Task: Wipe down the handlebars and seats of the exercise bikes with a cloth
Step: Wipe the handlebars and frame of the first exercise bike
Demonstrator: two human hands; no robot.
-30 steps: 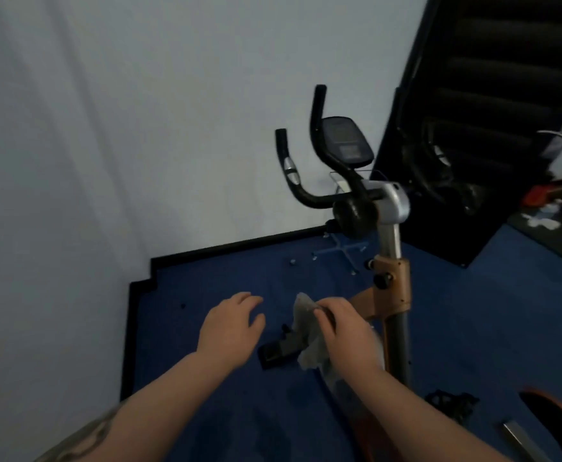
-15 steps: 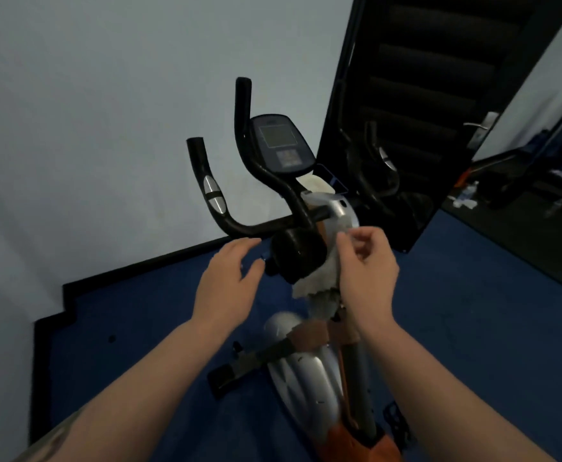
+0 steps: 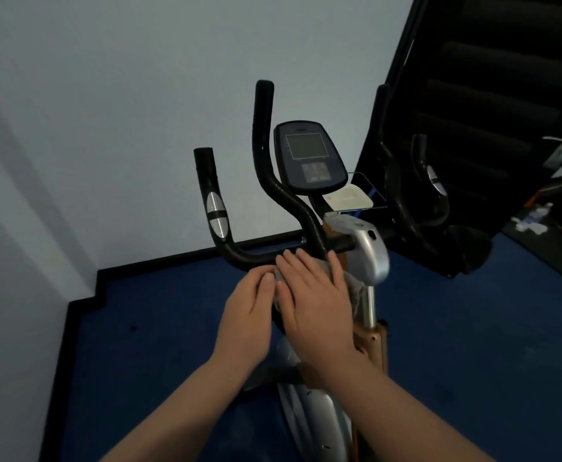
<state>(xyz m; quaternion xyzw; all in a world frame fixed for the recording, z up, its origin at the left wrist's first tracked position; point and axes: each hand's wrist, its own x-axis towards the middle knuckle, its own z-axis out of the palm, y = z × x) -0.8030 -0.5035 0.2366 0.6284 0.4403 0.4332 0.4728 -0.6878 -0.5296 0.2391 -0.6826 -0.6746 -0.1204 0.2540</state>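
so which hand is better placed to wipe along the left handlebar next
Probably the right hand: it lies flat on the cloth at the centre of the handlebar. The left hand sits beside it, nearer the left grip, with only its fingertips at the cloth's edge.

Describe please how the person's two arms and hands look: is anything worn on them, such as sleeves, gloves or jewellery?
Both forearms are bare as far as the frame shows, with no sleeves in view. The left hand and the right hand wear no gloves, and no rings, watch or bracelet can be seen. The fingers are uncovered, with short nails.
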